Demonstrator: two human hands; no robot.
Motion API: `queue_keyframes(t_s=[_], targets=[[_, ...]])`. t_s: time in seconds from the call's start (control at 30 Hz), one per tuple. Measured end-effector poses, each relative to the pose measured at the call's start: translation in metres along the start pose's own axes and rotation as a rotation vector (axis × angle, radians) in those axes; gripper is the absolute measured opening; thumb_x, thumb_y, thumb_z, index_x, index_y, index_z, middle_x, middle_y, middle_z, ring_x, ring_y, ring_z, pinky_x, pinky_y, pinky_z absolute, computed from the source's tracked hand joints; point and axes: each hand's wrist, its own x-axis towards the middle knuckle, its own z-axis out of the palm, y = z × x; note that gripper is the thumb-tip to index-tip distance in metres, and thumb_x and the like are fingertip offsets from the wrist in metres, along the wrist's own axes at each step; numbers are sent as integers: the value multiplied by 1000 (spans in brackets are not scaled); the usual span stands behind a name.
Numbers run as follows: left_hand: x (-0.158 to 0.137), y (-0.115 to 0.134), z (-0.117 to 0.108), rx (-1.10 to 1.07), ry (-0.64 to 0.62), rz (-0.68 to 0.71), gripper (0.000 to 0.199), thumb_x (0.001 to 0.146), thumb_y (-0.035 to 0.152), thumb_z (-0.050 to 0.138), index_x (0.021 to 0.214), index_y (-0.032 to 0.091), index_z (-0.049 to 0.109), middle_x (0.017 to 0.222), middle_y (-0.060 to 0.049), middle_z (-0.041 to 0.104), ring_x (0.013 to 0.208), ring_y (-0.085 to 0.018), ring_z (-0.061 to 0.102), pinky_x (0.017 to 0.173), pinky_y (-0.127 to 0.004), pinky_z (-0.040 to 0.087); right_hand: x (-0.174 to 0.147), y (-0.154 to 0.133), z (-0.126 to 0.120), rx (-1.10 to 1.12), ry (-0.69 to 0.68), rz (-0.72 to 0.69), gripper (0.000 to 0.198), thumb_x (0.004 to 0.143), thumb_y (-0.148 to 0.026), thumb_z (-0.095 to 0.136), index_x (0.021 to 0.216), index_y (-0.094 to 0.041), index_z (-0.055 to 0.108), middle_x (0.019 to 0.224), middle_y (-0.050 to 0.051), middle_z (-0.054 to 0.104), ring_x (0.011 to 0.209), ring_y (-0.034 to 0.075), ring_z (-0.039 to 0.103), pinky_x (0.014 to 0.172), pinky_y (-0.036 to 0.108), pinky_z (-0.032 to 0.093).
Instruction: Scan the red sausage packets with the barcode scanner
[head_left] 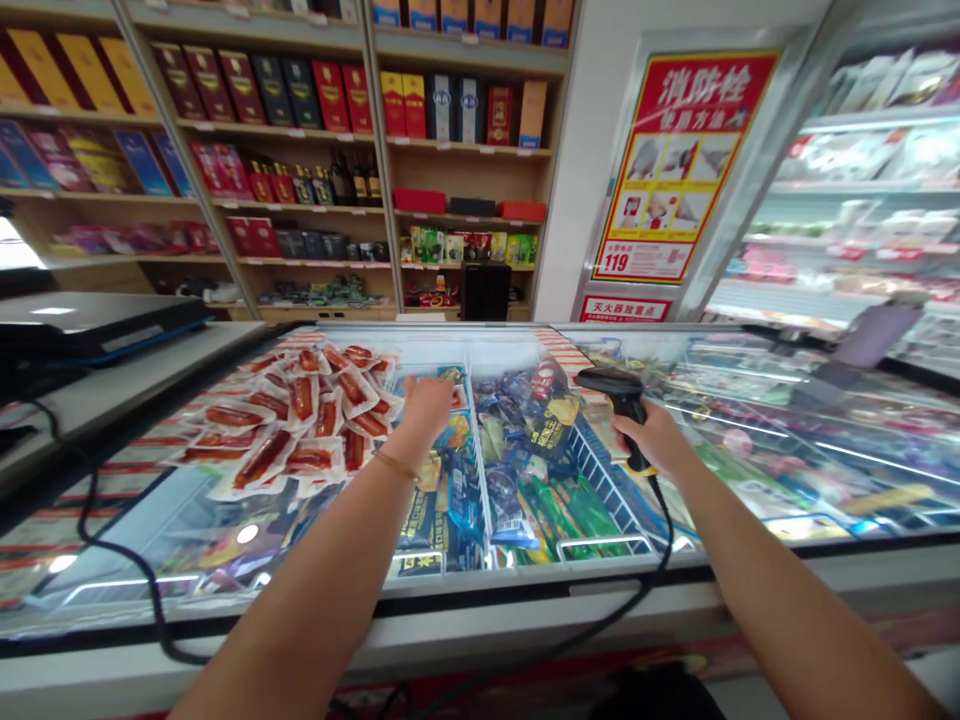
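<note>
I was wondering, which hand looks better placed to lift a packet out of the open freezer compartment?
Probably the left hand: it is free and reaches down over the packets in the open freezer. The right hand is shut around the barcode scanner, off to the side.

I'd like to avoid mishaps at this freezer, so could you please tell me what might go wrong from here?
1. The scanner in the right hand trails a black cable over the freezer's front edge; it might snag as the arm moves.
2. The left hand reaches deep among packed frozen goods, so packets could be knocked out of place.
3. The sausage packets piled on the glass lid might slide off.
</note>
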Motion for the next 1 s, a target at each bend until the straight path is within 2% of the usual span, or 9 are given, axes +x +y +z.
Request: queue_keyframes(t_s=[0.07, 0.13, 0.3, 0.4, 0.53, 0.67, 0.83, 0.9, 1.0], targets=[[2, 13, 5, 59, -75, 42, 45, 74, 11, 67, 118, 22, 67, 117, -16, 69, 123, -35, 57, 114, -54, 28, -1, 0, 0, -16, -18, -3, 26, 69, -37, 68, 79, -21, 50, 47, -3, 59, 40, 14, 53, 45, 28, 43], [4, 22, 9, 69, -143, 27, 55, 72, 18, 73, 126, 19, 61, 123, -19, 66, 118, -34, 60, 106, -46, 39, -2, 0, 0, -34, -28, -7, 25, 70, -38, 66, 80, -21, 51, 47, -3, 60, 40, 14, 53, 46, 28, 44], [4, 29, 8, -10, -280, -152, 35, 63, 28, 79, 95, 16, 68, 90, -12, 73, 87, -30, 70, 81, -33, 49, -7, -3, 4, -57, -37, -19, 26, 70, -38, 66, 82, -22, 50, 46, -4, 58, 40, 14, 54, 45, 27, 42], [3, 34, 6, -42, -167, -231, 31, 69, 32, 74, 95, 17, 65, 89, -8, 73, 80, -24, 69, 72, -29, 48, -9, -3, 7, -65, -45, -28, 26, 69, -38, 66, 81, -22, 50, 46, -4, 58, 40, 14, 53, 45, 27, 44], [5, 38, 6, -139, 35, -242, 35, 75, 33, 70, 105, 16, 64, 102, -9, 73, 90, -22, 68, 77, -28, 48, -9, 0, 10, -56, -81, -69, 27, 71, -40, 68, 81, -21, 52, 48, -4, 59, 40, 14, 54, 47, 27, 45], [6, 35, 9, -327, 49, -209, 26, 74, 31, 71, 97, 18, 66, 94, -5, 74, 85, -19, 68, 77, -28, 51, -11, -2, 12, -38, -75, -85, 30, 70, -43, 71, 80, -21, 53, 49, -3, 60, 40, 14, 54, 46, 27, 44], [4, 32, 14, -730, 56, -326, 30, 66, 27, 77, 90, 16, 63, 83, -3, 71, 76, -18, 69, 70, -29, 56, -13, -4, 11, -31, -49, -61, 32, 67, -41, 74, 81, -21, 55, 49, -2, 60, 41, 15, 55, 46, 28, 45], [3, 29, 15, -723, 25, -321, 29, 66, 27, 76, 90, 17, 65, 83, -2, 71, 75, -18, 69, 69, -30, 56, -12, -3, 10, -32, -57, -55, 31, 68, -41, 73, 82, -21, 54, 49, -3, 59, 40, 14, 54, 46, 28, 45], [2, 22, 17, -508, 12, -259, 22, 67, 30, 75, 85, 18, 71, 75, -2, 71, 74, -19, 68, 70, -29, 56, -11, 0, 10, -31, -68, -47, 28, 71, -39, 70, 82, -21, 52, 47, -4, 58, 40, 14, 53, 47, 27, 45]])
